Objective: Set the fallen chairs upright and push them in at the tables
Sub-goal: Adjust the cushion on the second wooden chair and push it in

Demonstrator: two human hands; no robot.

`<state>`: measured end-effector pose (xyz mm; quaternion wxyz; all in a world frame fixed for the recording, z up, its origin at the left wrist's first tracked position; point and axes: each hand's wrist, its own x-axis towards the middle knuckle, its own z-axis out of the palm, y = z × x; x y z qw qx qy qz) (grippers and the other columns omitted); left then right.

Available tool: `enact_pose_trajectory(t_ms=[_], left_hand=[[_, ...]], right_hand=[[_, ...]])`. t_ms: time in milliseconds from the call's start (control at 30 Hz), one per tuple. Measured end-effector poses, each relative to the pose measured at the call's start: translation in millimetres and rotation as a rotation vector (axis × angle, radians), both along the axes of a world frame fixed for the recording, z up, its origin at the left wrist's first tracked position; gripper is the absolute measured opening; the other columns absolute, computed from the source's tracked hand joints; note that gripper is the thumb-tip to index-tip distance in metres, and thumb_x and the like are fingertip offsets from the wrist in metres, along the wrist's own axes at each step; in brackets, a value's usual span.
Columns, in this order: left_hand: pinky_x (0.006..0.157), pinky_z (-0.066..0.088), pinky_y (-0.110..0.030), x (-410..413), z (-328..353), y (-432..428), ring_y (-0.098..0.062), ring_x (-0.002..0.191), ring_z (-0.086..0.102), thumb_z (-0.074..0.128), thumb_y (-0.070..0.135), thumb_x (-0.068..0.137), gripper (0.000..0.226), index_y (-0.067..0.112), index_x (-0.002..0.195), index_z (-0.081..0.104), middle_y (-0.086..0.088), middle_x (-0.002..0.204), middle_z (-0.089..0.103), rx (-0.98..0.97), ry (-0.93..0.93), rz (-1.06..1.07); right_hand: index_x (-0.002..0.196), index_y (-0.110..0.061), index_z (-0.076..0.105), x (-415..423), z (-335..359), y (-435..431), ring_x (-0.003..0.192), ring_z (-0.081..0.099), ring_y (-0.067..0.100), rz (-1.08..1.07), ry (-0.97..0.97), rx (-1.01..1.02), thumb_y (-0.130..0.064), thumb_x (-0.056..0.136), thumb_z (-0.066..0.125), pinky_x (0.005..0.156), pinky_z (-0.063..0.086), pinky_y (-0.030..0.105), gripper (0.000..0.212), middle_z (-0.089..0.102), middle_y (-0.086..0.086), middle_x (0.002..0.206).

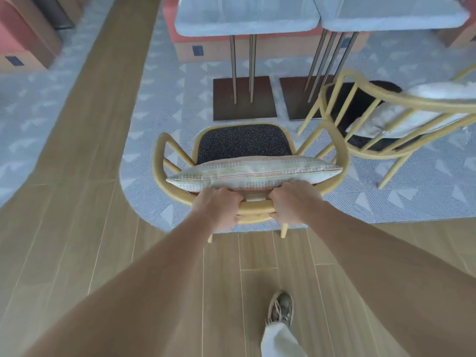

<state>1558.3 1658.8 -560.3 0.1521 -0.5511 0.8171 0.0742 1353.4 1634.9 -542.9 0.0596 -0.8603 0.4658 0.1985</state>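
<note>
Both arms reach straight forward and down, forearms nearly parallel. The left hand [219,208] and right hand [293,202] sit side by side, a little apart, on the middle of the curved top rail of a yellow chair [159,161]. On each hand the fingers curl over the rail and grip it. The fingertips are hidden on the far side, against a striped cushion [255,171] that leans on the backrest.

The chair stands upright at the rounded near edge of the patterned carpet [159,99], its back legs just at the border with the wooden floor [103,253]. Its dark speckled seat [244,143] faces a pale-topped table [244,19] and stops short of the table's square brown base [243,97].

Near the carpet's right edge a second chair [358,104] sits tilted, carrying a pale cushion [443,90]. The frame cuts it off, so how it rests is unclear. The picture is slightly blurred. One shoe [280,307] shows on the floor below.
</note>
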Motion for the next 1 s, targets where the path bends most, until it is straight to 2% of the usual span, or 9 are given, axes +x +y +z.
enact_pose_trajectory(t_ms=[167,267,333,400,467,667,767,900,1000], left_hand=[[0.088,0.053,-0.040,-3,8,-101,-0.023,0.099,0.070,0.054,0.054,0.097,0.032,0.035,0.119,0.068,0.006,0.097,0.074,0.031,-0.021,0.014],[0.086,0.053,-0.040,-9,10,-162,-0.024,0.096,0.070,0.054,0.049,0.097,0.027,0.034,0.115,0.068,0.006,0.090,0.070,0.046,-0.009,0.038],[0.080,0.052,-0.039,-9,12,-199,-0.024,0.091,0.068,0.054,0.043,0.096,0.018,0.034,0.104,0.067,0.006,0.084,0.064,0.051,0.035,0.070],[0.082,0.053,-0.039,-10,11,-233,-0.022,0.086,0.064,0.055,0.041,0.097,0.014,0.034,0.101,0.066,0.008,0.082,0.060,0.039,0.033,0.049],[0.087,0.054,-0.041,-7,12,-263,-0.022,0.086,0.062,0.056,0.043,0.097,0.017,0.033,0.105,0.068,0.008,0.084,0.060,0.028,0.018,0.013],[0.071,0.042,-0.035,4,6,-340,-0.019,0.077,0.053,0.056,0.044,0.096,0.013,0.035,0.099,0.065,0.013,0.071,0.050,-0.007,0.031,-0.012],[0.070,0.042,-0.033,13,8,-372,-0.019,0.077,0.054,0.058,0.042,0.094,0.013,0.034,0.100,0.066,0.015,0.065,0.043,0.002,0.024,-0.021],[0.082,0.055,-0.038,8,14,-395,-0.021,0.083,0.065,0.059,0.041,0.094,0.022,0.033,0.112,0.071,0.011,0.077,0.062,0.030,0.060,-0.054],[0.085,0.057,-0.042,0,16,-399,-0.023,0.088,0.069,0.057,0.045,0.096,0.026,0.031,0.113,0.070,0.008,0.077,0.061,0.049,0.077,-0.075]], right_hand=[[0.106,-0.022,0.070,-3,-1,-104,0.092,0.066,0.030,0.024,-0.028,-0.026,-0.052,0.095,0.058,0.074,0.055,0.040,0.034,0.070,0.003,0.091],[0.107,-0.022,0.070,-7,-4,-169,0.086,0.063,0.028,0.019,-0.033,-0.046,-0.053,0.094,0.060,0.069,0.051,0.038,0.035,0.067,0.003,0.088],[0.106,-0.021,0.071,-8,-5,-207,0.081,0.060,0.029,0.013,-0.054,-0.056,-0.054,0.091,0.064,0.065,0.044,0.037,0.037,0.063,0.000,0.082],[0.104,-0.022,0.071,-7,-8,-241,0.075,0.054,0.028,0.012,-0.048,-0.077,-0.055,0.091,0.065,0.062,0.043,0.038,0.036,0.050,-0.004,0.070],[0.102,-0.023,0.071,-5,-9,-268,0.074,0.050,0.027,0.001,-0.039,-0.082,-0.057,0.091,0.064,0.061,0.044,0.039,0.036,0.044,-0.005,0.068],[0.100,-0.024,0.070,3,-4,-338,0.076,0.052,0.025,-0.030,-0.052,-0.057,-0.054,0.093,0.062,0.063,0.043,0.037,0.032,0.044,-0.007,0.067],[0.102,-0.025,0.069,11,-2,-364,0.077,0.054,0.024,-0.053,-0.045,-0.047,-0.053,0.095,0.060,0.062,0.042,0.037,0.030,0.047,-0.006,0.069],[0.112,-0.026,0.070,8,3,-385,0.090,0.061,0.024,-0.056,-0.011,-0.018,-0.054,0.097,0.057,0.067,0.046,0.037,0.034,0.060,-0.005,0.082],[0.112,-0.027,0.071,-1,4,-393,0.091,0.062,0.023,-0.058,0.004,0.011,-0.053,0.097,0.054,0.068,0.046,0.037,0.034,0.056,-0.008,0.079]])
